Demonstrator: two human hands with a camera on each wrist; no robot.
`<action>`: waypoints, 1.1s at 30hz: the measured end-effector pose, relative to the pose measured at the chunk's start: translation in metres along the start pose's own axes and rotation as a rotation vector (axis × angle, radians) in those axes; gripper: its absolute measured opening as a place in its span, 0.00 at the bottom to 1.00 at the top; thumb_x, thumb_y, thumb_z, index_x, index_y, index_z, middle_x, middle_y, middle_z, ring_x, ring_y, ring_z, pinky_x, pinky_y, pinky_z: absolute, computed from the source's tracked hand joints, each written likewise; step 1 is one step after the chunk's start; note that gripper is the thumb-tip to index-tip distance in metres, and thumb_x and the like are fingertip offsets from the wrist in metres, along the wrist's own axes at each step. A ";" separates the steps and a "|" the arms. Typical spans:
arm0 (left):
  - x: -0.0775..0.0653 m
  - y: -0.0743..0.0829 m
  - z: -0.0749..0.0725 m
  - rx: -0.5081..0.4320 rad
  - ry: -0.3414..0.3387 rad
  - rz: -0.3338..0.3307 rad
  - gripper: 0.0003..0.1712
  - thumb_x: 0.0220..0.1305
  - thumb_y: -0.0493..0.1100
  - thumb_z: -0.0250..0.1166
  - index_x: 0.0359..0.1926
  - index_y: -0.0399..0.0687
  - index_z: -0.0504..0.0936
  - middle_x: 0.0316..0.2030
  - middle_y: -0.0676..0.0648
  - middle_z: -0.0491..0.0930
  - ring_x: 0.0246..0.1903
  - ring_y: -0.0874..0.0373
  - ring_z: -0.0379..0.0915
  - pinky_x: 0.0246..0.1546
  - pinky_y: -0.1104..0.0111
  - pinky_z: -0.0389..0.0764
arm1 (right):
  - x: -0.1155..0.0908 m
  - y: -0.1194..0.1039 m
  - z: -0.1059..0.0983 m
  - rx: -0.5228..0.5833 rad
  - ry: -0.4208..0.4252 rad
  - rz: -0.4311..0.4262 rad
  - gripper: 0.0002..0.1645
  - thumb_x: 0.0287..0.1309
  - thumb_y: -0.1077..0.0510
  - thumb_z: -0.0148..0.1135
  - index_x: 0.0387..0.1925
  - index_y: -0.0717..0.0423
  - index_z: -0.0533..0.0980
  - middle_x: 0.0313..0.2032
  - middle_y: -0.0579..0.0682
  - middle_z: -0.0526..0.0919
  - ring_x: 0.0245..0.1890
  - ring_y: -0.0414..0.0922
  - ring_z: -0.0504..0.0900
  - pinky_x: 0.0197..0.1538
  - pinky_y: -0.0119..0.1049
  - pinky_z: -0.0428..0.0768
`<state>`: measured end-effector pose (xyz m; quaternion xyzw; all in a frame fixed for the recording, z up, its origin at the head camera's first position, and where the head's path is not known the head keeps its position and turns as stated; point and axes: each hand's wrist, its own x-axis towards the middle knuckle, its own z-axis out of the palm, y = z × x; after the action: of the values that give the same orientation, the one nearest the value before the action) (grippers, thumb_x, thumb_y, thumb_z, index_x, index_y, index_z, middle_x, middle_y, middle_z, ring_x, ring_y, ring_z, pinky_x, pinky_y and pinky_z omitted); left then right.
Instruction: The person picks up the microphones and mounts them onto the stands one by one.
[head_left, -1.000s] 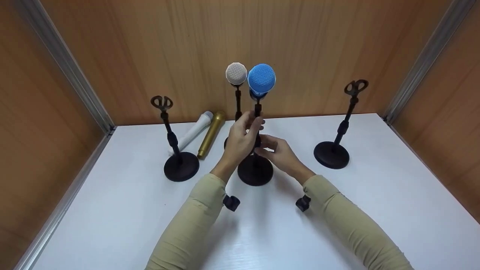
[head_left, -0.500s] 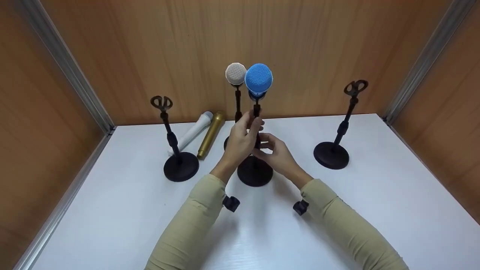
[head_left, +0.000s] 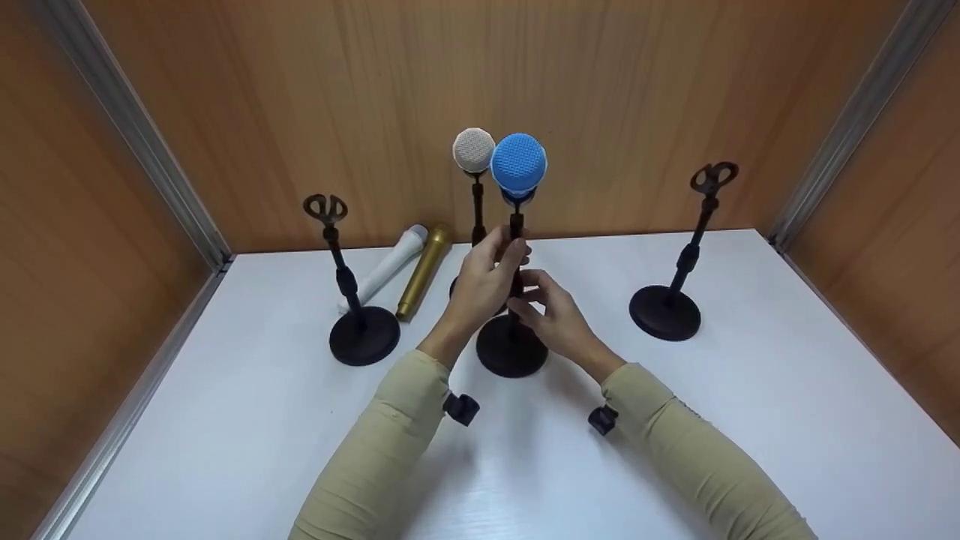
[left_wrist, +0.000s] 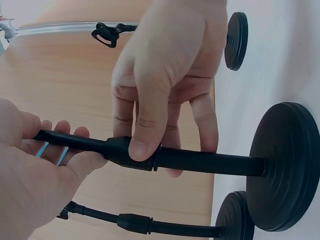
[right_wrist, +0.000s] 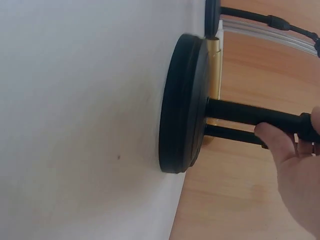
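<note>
A blue-headed microphone (head_left: pixel 519 163) sits in the clip atop a black microphone stand (head_left: pixel 512 352), upright in the middle of the table. My left hand (head_left: pixel 480 281) grips the stand's thin upper rod below the clip. Lower down, my right hand (head_left: pixel 559 315) holds the collar on the pole, its thumb (left_wrist: pixel 145 130) pressed on the collar in the left wrist view. The round base (right_wrist: pixel 182 105) shows in the right wrist view. Just behind, a second stand carries a microphone with a pale head (head_left: pixel 473 150); my left hand partly hides that stand.
One stand with a bare clip (head_left: pixel 363 337) stands on the left, another such stand (head_left: pixel 665 313) on the right. Between left and centre, a white microphone (head_left: pixel 390 262) and a gold microphone (head_left: pixel 424 274) lie on the white table (head_left: pixel 225 450). Wooden panels (head_left: pixel 637 90) enclose the back and sides.
The blue-headed microphone has shifted slightly left. My right hand has moved a little left and closed in on the collar; my left hand keeps its grip on the rod.
</note>
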<state>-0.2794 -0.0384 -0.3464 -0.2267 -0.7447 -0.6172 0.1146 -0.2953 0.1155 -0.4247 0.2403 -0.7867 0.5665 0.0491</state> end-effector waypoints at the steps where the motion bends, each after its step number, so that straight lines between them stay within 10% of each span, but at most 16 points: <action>1: 0.000 0.000 0.000 -0.001 -0.003 -0.006 0.14 0.80 0.45 0.53 0.53 0.40 0.78 0.42 0.46 0.81 0.49 0.45 0.78 0.54 0.60 0.76 | 0.000 0.000 0.000 0.004 -0.003 0.007 0.23 0.70 0.65 0.61 0.63 0.67 0.68 0.60 0.61 0.76 0.54 0.56 0.80 0.50 0.43 0.84; 14: 0.002 -0.001 -0.001 -0.001 -0.023 0.026 0.12 0.80 0.45 0.53 0.48 0.40 0.77 0.38 0.43 0.80 0.42 0.54 0.76 0.49 0.64 0.75 | -0.003 0.003 -0.012 0.175 -0.172 0.041 0.31 0.76 0.58 0.53 0.74 0.63 0.61 0.67 0.58 0.70 0.63 0.53 0.74 0.61 0.46 0.78; 33: 0.001 -0.011 0.001 0.104 0.007 0.124 0.11 0.79 0.45 0.54 0.48 0.41 0.77 0.37 0.45 0.83 0.40 0.58 0.79 0.47 0.59 0.80 | -0.002 0.006 -0.013 0.135 -0.202 0.060 0.30 0.75 0.52 0.56 0.72 0.58 0.64 0.58 0.55 0.76 0.59 0.55 0.76 0.59 0.46 0.79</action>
<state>-0.2850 -0.0389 -0.3557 -0.2640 -0.7599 -0.5701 0.1671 -0.2987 0.1298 -0.4255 0.2753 -0.7546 0.5922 -0.0635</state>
